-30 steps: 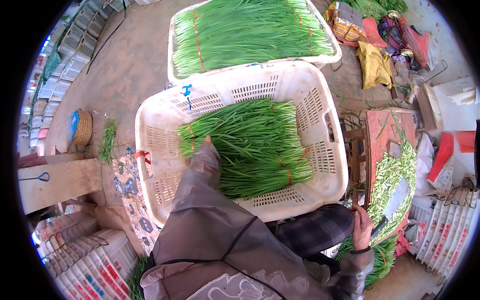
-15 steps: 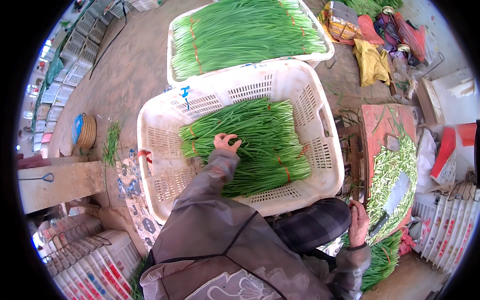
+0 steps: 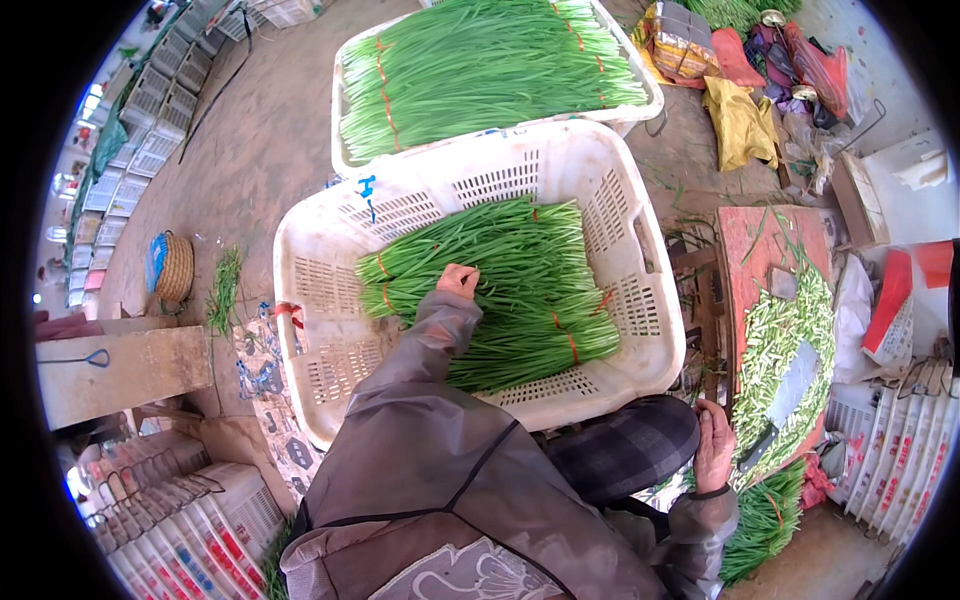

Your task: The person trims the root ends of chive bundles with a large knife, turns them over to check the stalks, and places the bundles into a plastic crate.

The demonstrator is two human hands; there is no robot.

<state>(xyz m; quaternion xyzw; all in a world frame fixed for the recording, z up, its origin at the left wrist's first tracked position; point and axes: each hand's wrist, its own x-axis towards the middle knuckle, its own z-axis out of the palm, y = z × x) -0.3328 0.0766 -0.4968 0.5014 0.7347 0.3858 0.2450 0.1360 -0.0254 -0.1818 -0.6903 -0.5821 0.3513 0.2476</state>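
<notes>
Bundles of long green chives (image 3: 500,335), tied with orange-red bands, lie in a white slotted plastic basket (image 3: 290,340) in front of me. My left hand (image 3: 459,281) is closed in a fist low on the chives near the middle of the basket. Its fingertips are turned down among the leaves, so what they grip, if anything, is hidden. My right hand (image 3: 714,447) rests beside my bent knee (image 3: 630,450), outside the basket. Its fingers are loosely bent and slightly apart, with nothing seen in them.
Behind stands a second white basket filled with banded chives (image 3: 490,70). At right, a red board (image 3: 745,235) bears cut pale-green pieces and a large knife (image 3: 793,385). More chives (image 3: 765,525) lie below it. A woven basket (image 3: 174,268) and stacked crates (image 3: 200,530) are at left.
My left hand has shifted slightly to the right, and its fingers, earlier spread in an arch, are now closed in. My right hand stays by the knee.
</notes>
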